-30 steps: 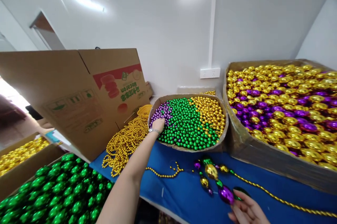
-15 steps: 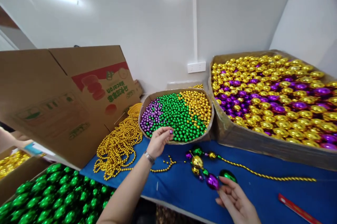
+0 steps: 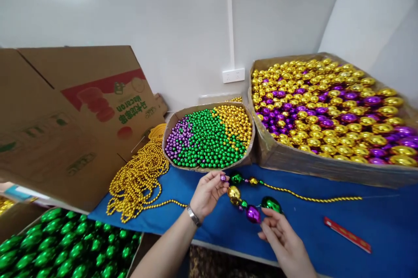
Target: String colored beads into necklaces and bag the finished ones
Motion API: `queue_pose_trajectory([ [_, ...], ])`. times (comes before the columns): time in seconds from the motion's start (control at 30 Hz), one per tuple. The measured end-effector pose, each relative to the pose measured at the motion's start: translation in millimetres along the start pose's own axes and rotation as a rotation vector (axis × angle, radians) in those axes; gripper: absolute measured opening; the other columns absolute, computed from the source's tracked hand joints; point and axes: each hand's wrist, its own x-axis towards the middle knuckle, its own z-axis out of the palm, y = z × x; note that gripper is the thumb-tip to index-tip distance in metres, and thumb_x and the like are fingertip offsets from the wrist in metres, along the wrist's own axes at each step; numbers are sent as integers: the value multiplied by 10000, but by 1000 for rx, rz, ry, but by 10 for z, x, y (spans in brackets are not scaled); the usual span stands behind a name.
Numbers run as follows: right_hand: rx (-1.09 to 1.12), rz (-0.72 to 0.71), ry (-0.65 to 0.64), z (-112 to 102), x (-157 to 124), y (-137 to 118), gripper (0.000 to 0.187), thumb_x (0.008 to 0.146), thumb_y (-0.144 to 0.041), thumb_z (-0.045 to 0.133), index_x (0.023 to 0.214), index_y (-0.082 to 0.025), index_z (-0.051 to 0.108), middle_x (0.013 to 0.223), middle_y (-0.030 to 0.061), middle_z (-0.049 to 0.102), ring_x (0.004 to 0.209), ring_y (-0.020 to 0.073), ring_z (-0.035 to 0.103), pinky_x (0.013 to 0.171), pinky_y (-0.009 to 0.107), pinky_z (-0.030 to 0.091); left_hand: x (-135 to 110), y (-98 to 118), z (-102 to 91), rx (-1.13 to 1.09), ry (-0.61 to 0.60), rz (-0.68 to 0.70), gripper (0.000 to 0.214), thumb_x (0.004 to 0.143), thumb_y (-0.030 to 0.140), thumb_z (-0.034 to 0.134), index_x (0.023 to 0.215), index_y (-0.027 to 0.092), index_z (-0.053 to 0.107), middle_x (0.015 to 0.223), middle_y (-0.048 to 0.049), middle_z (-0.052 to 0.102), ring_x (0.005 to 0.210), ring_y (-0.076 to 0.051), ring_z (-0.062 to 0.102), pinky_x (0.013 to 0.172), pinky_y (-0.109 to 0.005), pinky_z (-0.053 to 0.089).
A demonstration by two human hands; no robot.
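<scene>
My left hand (image 3: 207, 194) pinches a small purple bead (image 3: 223, 178) between thumb and fingertips, just beside the strung beads. Thumb and forefinger of my right hand (image 3: 281, 233) are closed at the end of a large purple bead (image 3: 253, 214) on a bead string; the exact grip point is hidden. Along this string lie a large gold bead (image 3: 234, 195) and a green bead (image 3: 236, 178). Next to my right fingers is a big dark green bead (image 3: 271, 204). A run of small gold beads (image 3: 303, 195) trails off to the right.
A carton of small purple, green and gold beads (image 3: 209, 167) stands behind my hands. To its right is a larger box (image 3: 294, 156) of gold and purple beads. Gold bead strands (image 3: 137, 182), a cardboard box (image 3: 98, 139), green beads (image 3: 65, 243) and a red strip (image 3: 347, 233) lie around.
My left hand has come from the carton's front edge down and right to the strung beads, still holding the small purple bead. My right hand keeps its hold; the view has shifted slightly.
</scene>
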Motion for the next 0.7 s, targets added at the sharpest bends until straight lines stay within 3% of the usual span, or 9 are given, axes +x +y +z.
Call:
queue_pose_trajectory([
  [0.37, -77, -53, -8, -30, -13, 58, 399, 788, -469, 589, 1092, -212, 565, 806, 14, 600, 691, 176, 678, 665, 258, 547, -42, -58, 1, 36, 92, 44, 269, 657, 245, 773, 855, 113, 649, 844, -74, 689, 678, -107, 627, 635, -213, 488],
  [0.7, -132, -71, -36, -45, -19, 109, 384, 836, -451, 533, 1134, -211, 522, 833, 16, 594, 720, 171, 677, 684, 256, 550, -61, -97, -9, 55, 79, 64, 261, 683, 280, 751, 864, 123, 647, 847, -71, 680, 688, -113, 618, 641, -227, 488],
])
